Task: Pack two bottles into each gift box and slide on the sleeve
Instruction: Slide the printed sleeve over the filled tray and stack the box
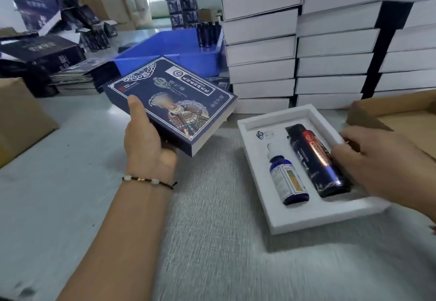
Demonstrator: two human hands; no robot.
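Note:
A white gift box (pixel 309 216) lies open on the grey table at the right. In it lie a small blue dropper bottle (pixel 286 178) on the left and a larger dark spray bottle (pixel 316 161) on the right. My right hand (pixel 382 166) rests at the box's right side, thumb touching the dark bottle, fingers over the box's rim. My left hand (pixel 147 142) grips a dark blue printed sleeve (pixel 174 102) and holds it tilted above the table, left of the box.
Stacks of white gift boxes (pixel 297 48) rise behind the open one. A blue plastic bin (pixel 169 51) with dark bottles stands at the back. Brown cartons sit at the far left (pixel 21 121) and far right (pixel 401 117). Flat sleeves (pixel 75 74) are piled at the back left.

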